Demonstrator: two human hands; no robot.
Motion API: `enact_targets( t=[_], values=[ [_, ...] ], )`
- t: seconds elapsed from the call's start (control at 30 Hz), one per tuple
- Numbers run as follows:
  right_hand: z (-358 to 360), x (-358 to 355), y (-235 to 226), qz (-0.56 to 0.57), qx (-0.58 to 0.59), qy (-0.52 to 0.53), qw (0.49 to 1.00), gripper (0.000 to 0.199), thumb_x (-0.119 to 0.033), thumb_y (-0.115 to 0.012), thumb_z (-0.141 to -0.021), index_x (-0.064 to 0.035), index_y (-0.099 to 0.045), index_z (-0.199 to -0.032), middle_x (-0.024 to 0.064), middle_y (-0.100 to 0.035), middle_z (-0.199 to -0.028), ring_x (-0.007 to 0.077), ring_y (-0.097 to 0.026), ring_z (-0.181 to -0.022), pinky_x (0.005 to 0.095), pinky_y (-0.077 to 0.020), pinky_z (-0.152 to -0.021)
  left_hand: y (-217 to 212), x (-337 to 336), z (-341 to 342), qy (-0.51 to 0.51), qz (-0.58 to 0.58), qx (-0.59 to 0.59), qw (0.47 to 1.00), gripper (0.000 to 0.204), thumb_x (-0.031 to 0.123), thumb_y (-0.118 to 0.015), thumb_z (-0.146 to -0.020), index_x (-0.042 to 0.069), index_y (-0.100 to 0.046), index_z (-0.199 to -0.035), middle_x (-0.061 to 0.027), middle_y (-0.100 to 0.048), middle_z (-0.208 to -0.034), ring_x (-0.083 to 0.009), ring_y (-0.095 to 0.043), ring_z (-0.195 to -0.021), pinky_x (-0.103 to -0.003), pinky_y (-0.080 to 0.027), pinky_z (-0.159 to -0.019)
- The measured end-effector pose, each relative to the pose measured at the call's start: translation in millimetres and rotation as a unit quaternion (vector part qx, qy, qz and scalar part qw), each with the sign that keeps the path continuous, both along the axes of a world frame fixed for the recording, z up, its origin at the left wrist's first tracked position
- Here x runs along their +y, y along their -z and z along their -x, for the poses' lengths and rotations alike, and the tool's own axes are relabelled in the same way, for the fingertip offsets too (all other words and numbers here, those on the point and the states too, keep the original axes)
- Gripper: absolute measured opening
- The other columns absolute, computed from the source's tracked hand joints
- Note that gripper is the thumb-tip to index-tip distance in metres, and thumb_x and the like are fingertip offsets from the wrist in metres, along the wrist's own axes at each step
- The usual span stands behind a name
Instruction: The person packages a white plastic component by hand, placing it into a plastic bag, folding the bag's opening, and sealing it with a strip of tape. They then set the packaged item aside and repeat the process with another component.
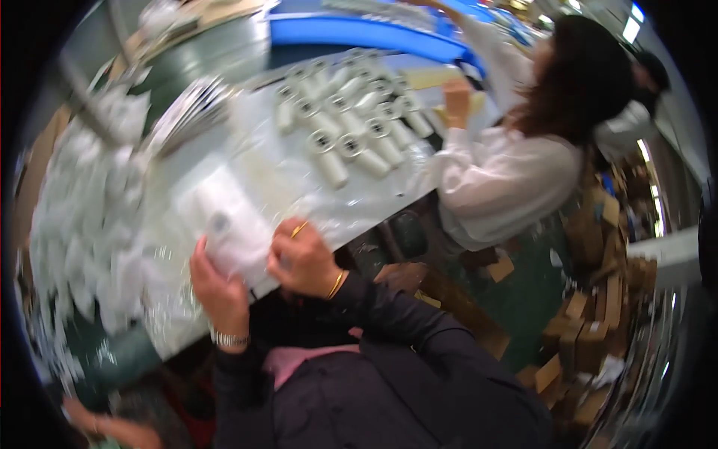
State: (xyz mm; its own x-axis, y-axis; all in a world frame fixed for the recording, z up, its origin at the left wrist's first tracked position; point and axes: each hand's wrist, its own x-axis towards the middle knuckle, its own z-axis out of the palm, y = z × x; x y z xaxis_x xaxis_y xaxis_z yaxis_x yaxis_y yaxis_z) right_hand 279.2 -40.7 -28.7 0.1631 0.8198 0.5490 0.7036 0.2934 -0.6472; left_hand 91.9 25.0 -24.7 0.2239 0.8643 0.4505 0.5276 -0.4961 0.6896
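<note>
A white translucent bag (238, 228) with a small greyish round mark showing on it lies at the near edge of the table, between my hands. My left hand (218, 288) has its fingers curled around the bag's left lower side, with the thumb toward the middle. Beside it, my right hand (303, 260) is closed in a pinch at the bag's right edge. Whatever is inside the bag is blurred. Beyond my hands, several white tube-shaped parts (329, 161) with dark round ends lie close together on the plastic-covered table (284, 198).
A heap of white plastic bags (90, 217) hangs over the left side. Stacked printed sheets (187, 112) lie near it. At right, a co-worker in a white top (508, 176) reaches over the table near a blue conveyor edge (366, 36). Cardboard boxes (591, 337) cover the floor at right.
</note>
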Motion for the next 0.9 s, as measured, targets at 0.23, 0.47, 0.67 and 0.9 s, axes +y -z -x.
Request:
enact_targets(
  t=[0.23, 0.47, 0.67, 0.9],
  values=[
    [4.0, -3.4, 6.4, -0.061, -0.020, 0.045, 0.997, 0.015, -0.009, -0.075, -0.082, -0.0048, -0.060, -0.079, 0.0147, -0.063, -0.095, 0.0365, -0.064, -0.095, 0.0448, -0.0532, -0.089, 36.1, 4.8, 12.5, 0.004, 0.012, -0.081, 0.997, 0.073, -0.014, -0.053, -0.075, 0.002, -0.059, -0.146, -0.0037, -0.053, -0.095, -0.0180, -0.052, -0.082, -0.029, -0.048, -0.078],
    [5.5, 2.0, 4.5, -0.085, 0.007, 0.053, 0.995, 0.020, -0.010, -0.073, -0.081, -0.0062, -0.055, -0.074, 0.0115, -0.059, -0.088, 0.0323, -0.061, -0.090, 0.0427, -0.0495, -0.086, 18.9, 3.2, 10.2, 0.004, 0.060, -0.060, 0.996, 0.070, -0.013, -0.056, -0.077, 0.004, -0.061, -0.145, -0.0025, -0.048, -0.084, -0.0179, -0.048, -0.070, -0.033, -0.044, -0.067],
    [1.4, -1.0, 4.4, -0.087, 0.007, 0.036, 0.996, 0.021, -0.010, -0.074, -0.082, -0.0067, -0.055, -0.072, 0.0107, -0.059, -0.086, 0.0315, -0.060, -0.088, 0.0425, -0.0482, -0.085, 23.7, 1.0, 8.8, 0.002, 0.021, -0.060, 0.998, 0.067, -0.012, -0.056, -0.079, 0.005, -0.062, -0.143, -0.0020, -0.041, -0.076, -0.0169, -0.045, -0.064, -0.035, -0.041, -0.062],
    [0.5, -3.1, 4.4, -0.083, 0.002, 0.036, 0.996, 0.022, -0.010, -0.074, -0.083, -0.0071, -0.056, -0.071, 0.0103, -0.059, -0.086, 0.0308, -0.060, -0.088, 0.0422, -0.0483, -0.085, 23.0, -0.1, 10.2, 0.005, 0.059, -0.049, 0.997, 0.068, -0.011, -0.058, -0.077, 0.005, -0.063, -0.143, -0.0039, -0.047, -0.079, -0.0210, -0.048, -0.068, -0.038, -0.044, -0.066]
  ],
)
